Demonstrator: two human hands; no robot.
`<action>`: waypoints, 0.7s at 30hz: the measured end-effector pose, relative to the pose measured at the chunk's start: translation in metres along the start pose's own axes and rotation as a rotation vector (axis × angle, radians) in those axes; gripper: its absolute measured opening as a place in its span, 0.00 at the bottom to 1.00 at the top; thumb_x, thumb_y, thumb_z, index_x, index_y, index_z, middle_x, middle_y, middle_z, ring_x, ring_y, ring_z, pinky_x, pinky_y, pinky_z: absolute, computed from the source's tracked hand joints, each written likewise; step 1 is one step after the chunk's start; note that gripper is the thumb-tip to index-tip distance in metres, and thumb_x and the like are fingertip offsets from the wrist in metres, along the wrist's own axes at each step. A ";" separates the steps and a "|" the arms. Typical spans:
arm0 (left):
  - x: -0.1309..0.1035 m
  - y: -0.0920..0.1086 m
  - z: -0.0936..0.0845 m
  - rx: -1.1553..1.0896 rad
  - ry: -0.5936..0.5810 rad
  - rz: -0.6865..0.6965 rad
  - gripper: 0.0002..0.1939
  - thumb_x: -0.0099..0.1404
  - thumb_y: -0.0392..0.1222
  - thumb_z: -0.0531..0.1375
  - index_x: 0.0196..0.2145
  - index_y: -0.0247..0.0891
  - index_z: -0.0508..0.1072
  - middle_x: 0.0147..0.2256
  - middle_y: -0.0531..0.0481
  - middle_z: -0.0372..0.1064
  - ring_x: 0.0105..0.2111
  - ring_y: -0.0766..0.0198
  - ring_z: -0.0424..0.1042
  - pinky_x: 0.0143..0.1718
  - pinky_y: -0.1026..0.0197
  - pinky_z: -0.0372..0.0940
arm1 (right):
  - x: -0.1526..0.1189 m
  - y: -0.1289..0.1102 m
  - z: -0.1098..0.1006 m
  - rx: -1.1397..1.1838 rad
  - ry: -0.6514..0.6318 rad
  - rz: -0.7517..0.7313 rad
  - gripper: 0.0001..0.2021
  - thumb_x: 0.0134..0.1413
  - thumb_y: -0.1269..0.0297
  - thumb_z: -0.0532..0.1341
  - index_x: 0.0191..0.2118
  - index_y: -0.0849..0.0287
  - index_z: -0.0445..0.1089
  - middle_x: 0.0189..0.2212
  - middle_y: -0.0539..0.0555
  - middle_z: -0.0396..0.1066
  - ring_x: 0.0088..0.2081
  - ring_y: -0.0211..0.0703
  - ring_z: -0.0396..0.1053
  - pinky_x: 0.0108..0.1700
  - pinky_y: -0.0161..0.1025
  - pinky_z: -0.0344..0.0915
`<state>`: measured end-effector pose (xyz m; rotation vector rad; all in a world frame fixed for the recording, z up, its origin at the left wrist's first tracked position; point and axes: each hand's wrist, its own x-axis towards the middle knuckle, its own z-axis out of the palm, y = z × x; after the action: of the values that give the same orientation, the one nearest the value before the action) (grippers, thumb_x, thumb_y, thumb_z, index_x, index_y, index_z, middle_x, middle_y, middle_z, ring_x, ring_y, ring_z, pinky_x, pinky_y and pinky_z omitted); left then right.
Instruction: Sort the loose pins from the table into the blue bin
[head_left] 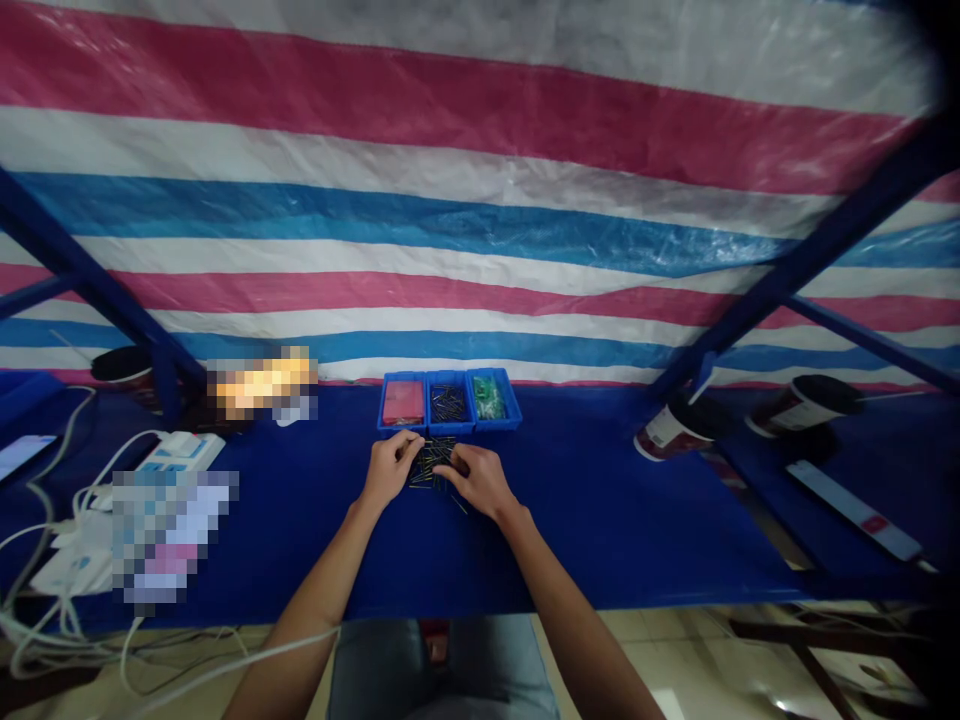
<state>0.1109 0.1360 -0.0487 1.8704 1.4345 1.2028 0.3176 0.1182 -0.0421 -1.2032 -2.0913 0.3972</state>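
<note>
A loose pile of thin dark and yellowish sticks, like screws or pins [430,466], lies on the blue table in front of three small blue bins. My left hand [391,466] is at the pile's left edge, its fingers curled and pressed together; whatever they pinch is too small to name. On the pile's right side is my right hand [480,480], fingers bent inward and thumb over the sticks; its grip is also too small to make out. The left bin holds red pieces [403,402], the middle bin similar dark sticks [448,403], the right bin green-and-clear packets [489,398].
White power strips [176,455] with cables lie on the left. A cup [671,428] stands at the right, with another cup [806,405] and a phone [855,510] beyond. Blue frame bars [787,270] rise either side before a striped sheet [465,220].
</note>
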 end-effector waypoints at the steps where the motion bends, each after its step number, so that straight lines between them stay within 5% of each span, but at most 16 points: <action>1: 0.000 0.000 0.000 -0.005 0.000 0.002 0.17 0.69 0.50 0.57 0.32 0.35 0.76 0.18 0.58 0.57 0.19 0.70 0.55 0.26 0.67 0.52 | -0.004 -0.002 -0.002 -0.015 -0.039 -0.006 0.22 0.62 0.46 0.60 0.26 0.58 0.62 0.21 0.46 0.64 0.23 0.35 0.59 0.29 0.33 0.52; 6: 0.000 -0.001 0.000 -0.026 0.006 0.014 0.17 0.69 0.50 0.57 0.31 0.35 0.76 0.18 0.58 0.54 0.19 0.70 0.54 0.26 0.67 0.52 | -0.040 -0.009 -0.015 -0.113 -0.200 -0.030 0.23 0.58 0.44 0.63 0.25 0.58 0.60 0.22 0.46 0.65 0.23 0.35 0.60 0.28 0.34 0.48; 11: 0.000 -0.001 0.000 -0.035 0.000 0.007 0.16 0.69 0.49 0.57 0.31 0.35 0.76 0.18 0.59 0.52 0.19 0.70 0.53 0.26 0.67 0.52 | -0.066 -0.003 -0.029 -0.210 -0.216 0.060 0.18 0.58 0.49 0.66 0.29 0.57 0.63 0.27 0.47 0.69 0.27 0.38 0.66 0.29 0.34 0.49; 21: 0.000 -0.001 0.000 -0.018 -0.003 0.024 0.17 0.69 0.51 0.57 0.31 0.35 0.76 0.18 0.58 0.55 0.19 0.69 0.54 0.25 0.66 0.52 | -0.030 0.017 -0.020 -0.308 -0.227 0.082 0.12 0.65 0.56 0.61 0.32 0.56 0.65 0.29 0.48 0.73 0.30 0.39 0.70 0.30 0.35 0.49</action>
<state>0.1109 0.1360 -0.0496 1.8815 1.3992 1.2191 0.3529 0.1001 -0.0496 -1.4845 -2.3664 0.2643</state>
